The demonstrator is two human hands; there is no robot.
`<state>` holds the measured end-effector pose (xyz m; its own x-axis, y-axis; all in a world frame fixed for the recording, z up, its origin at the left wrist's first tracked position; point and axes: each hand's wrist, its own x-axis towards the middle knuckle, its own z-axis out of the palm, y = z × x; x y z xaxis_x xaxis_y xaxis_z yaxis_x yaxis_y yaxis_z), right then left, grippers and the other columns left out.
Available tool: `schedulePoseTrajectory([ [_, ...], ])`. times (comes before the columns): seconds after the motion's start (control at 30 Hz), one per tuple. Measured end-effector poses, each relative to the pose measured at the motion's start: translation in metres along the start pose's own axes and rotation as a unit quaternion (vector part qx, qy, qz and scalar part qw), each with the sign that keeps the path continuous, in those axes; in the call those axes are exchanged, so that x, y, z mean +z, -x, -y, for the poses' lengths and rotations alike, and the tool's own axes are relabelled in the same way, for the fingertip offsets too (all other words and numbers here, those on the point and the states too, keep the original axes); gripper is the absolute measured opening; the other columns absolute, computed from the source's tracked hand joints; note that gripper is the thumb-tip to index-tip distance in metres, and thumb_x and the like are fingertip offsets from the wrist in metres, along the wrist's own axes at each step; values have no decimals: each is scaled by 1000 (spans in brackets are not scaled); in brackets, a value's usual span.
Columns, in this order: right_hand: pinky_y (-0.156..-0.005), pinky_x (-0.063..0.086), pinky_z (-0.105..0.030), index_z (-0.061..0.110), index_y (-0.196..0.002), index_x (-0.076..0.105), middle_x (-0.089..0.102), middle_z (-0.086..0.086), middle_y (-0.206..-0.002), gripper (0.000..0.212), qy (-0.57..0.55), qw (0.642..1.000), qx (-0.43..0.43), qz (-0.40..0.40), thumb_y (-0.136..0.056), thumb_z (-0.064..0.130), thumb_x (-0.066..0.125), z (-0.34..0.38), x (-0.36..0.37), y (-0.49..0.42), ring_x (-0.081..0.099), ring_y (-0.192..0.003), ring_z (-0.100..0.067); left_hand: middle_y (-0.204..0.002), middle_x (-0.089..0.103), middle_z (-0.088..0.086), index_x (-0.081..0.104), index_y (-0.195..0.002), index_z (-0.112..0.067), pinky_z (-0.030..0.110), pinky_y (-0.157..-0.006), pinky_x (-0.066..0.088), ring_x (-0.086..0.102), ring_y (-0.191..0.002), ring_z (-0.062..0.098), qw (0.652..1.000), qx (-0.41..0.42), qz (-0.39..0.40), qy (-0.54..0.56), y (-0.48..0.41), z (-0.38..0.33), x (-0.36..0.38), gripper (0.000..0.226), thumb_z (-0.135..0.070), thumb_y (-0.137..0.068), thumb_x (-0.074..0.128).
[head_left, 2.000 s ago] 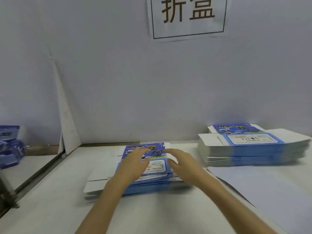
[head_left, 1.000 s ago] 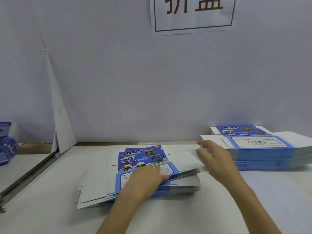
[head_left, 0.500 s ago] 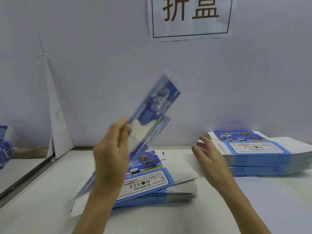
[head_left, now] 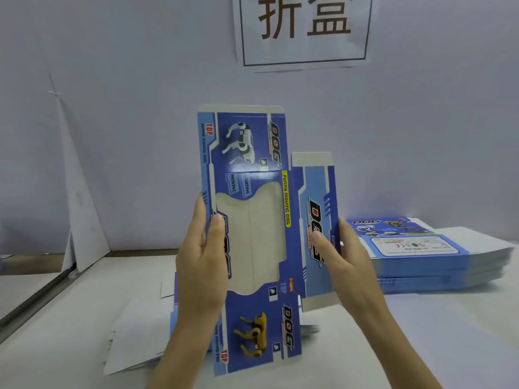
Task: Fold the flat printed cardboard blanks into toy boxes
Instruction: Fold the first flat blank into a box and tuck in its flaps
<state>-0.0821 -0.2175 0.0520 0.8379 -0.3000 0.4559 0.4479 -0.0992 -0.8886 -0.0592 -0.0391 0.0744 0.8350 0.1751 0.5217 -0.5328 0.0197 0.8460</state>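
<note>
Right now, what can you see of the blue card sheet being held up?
The card sheet is blue cardboard printed with DOG lettering, a white dog at the top, a yellow one at the bottom and a pale window between. Plain flaps edge its ends. It is upright, print facing the camera, unfolded. The left hand grips its left edge, the right hand its right panel.

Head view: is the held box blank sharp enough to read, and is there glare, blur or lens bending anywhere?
Head view: the blank, pinched by the left hand and right hand, is sharp and readable, with no glare; the stack at right is smeared toward its outer end; light is soft and bluish, shadows faint; the partition edge at left leans, likely wide-angle bending.
</note>
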Motion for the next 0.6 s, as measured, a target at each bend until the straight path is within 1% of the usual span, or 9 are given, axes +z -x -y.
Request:
schedulePoseTrajectory([
  [0.07,-55,54,-20,33,-104,54,67,24,-94,35,2,1000,12,5,-73,48,59,-2,-3,-1,68,-92,-2,-118,57,-25,33,-143,-43,13,-67,54,61,-96,-7,1000,-4,9,-8,1,1,2,46,-31,-100,41],
  [0.13,-56,55,-21,35,-103,54,68,22,-94,38,8,1000,17,10,-69,52,60,-3,-5,-2,69,-93,-5,-114,57,-25,32,-143,-45,12,-59,52,61,-87,-9,1000,-11,8,-8,2,3,2,46,-31,-100,40],
  [0.2,-57,55,-22,36,-102,54,67,24,-93,42,14,1000,17,13,-66,56,60,-3,-6,-2,68,-94,-4,-114,57,-24,31,-143,-46,12,-57,52,61,-84,-10,1000,-19,9,-3,2,3,2,46,-31,-100,40],
  [0.3,-59,56,-21,37,-102,54,65,27,-94,48,32,999,7,8,-62,62,60,-2,-4,-1,66,-93,0,-122,55,-16,29,-136,-52,10,-57,51,61,-98,4,999,-38,16,3,1,3,3,43,-39,-96,38],
  [0.37,-60,56,-22,35,-104,55,66,23,-94,47,32,999,9,8,-65,60,62,-2,-3,0,67,-91,-1,-125,53,-14,28,-132,-55,10,-56,51,59,-102,10,999,-41,16,-3,1,1,2,47,-49,-87,36],
  [0.43,-60,56,-22,34,-105,55,67,19,-95,47,23,999,17,19,-68,60,67,-2,-2,1,68,-90,-3,-120,55,-16,27,-128,-59,10,-55,51,59,-102,8,999,-44,19,-8,1,1,2,48,-54,-81,35],
  [0.47,-60,56,-21,35,-106,54,67,20,-95,50,20,999,22,29,-68,64,70,-2,-1,2,68,-91,-3,-115,57,-20,27,-126,-60,9,-54,50,60,-99,3,999,-46,19,-5,1,1,3,44,-54,-83,35],
  [0.57,-61,53,-16,38,-108,54,68,23,-94,59,19,997,36,68,-61,70,65,-1,8,7,69,-90,-2,-87,63,-32,25,-128,-60,9,-48,47,61,-76,-11,998,-44,28,-31,6,5,10,36,-46,-96,34],
  [0.6,-61,53,-14,39,-110,53,68,25,-95,64,18,996,38,83,-57,72,65,-1,11,9,69,-90,-1,-89,63,-34,23,-131,-60,10,-50,47,61,-76,-9,998,-44,35,-40,9,5,13,40,-50,-94,33],
])
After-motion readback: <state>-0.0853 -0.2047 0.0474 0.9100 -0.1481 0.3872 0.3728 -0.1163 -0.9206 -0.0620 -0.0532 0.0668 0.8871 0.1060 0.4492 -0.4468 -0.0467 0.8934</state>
